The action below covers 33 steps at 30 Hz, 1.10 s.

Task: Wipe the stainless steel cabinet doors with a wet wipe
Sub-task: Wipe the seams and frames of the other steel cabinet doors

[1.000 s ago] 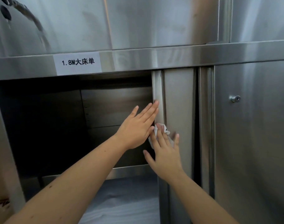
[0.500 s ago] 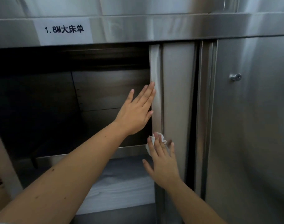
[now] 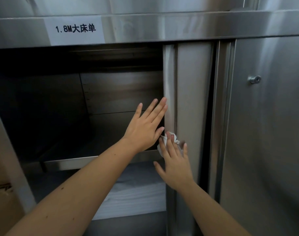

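A stainless steel sliding door (image 3: 193, 92) stands slid to the right, showing only a narrow strip beside the open cabinet. My left hand (image 3: 146, 126) is flat and spread, its fingertips resting against the door's left edge. Just below it, my right hand (image 3: 175, 160) presses a crumpled white wet wipe (image 3: 164, 142) against the lower part of that edge. Most of the wipe is hidden under my fingers. A second steel door (image 3: 268, 133) with a small round lock (image 3: 255, 79) fills the right side.
The open compartment (image 3: 77, 108) is dark, with a metal shelf (image 3: 94, 160) across it and folded white linen (image 3: 133, 200) below. A white paper label (image 3: 74, 29) sticks on the steel rail above. A brown cardboard box (image 3: 4, 206) sits at the far left.
My right hand with the wipe slid down the door edge, then came back up a little. My left hand stayed on the edge. The view tilted downward.
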Each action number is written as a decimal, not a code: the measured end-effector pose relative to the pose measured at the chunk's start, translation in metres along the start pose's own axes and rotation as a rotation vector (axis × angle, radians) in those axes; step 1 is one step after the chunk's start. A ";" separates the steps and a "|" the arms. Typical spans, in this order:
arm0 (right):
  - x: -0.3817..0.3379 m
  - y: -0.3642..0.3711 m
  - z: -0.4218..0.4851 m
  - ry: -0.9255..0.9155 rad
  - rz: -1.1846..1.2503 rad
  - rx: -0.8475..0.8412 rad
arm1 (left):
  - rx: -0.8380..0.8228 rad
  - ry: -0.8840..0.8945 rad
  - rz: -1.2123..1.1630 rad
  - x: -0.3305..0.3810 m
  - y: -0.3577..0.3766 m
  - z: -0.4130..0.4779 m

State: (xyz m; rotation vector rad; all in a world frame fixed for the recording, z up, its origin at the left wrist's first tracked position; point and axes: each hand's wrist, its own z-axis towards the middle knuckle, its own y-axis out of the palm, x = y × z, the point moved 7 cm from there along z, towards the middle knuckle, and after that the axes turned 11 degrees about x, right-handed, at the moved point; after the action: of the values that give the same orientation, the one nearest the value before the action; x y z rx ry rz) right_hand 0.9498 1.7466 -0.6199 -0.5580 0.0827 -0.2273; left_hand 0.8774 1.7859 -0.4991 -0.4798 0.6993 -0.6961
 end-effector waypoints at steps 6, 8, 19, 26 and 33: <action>-0.002 -0.017 0.023 0.023 0.021 0.078 | -0.012 0.009 0.024 0.000 -0.002 -0.002; -0.002 -0.029 0.046 0.005 0.034 0.117 | -0.007 0.008 0.030 0.001 -0.002 -0.002; 0.000 0.009 -0.022 -0.005 -0.033 -0.089 | -0.031 -0.049 0.038 0.004 -0.001 -0.002; -0.001 -0.004 0.002 0.041 0.003 -0.052 | -0.013 -0.053 0.035 0.008 -0.002 -0.003; 0.000 0.011 -0.025 0.033 0.001 -0.099 | 0.037 -0.023 0.038 0.009 0.006 -0.007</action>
State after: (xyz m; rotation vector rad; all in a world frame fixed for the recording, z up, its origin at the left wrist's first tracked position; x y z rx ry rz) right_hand 0.9480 1.7431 -0.6472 -0.6528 0.1268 -0.2319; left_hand 0.8799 1.7823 -0.5116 -0.4392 0.6716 -0.6653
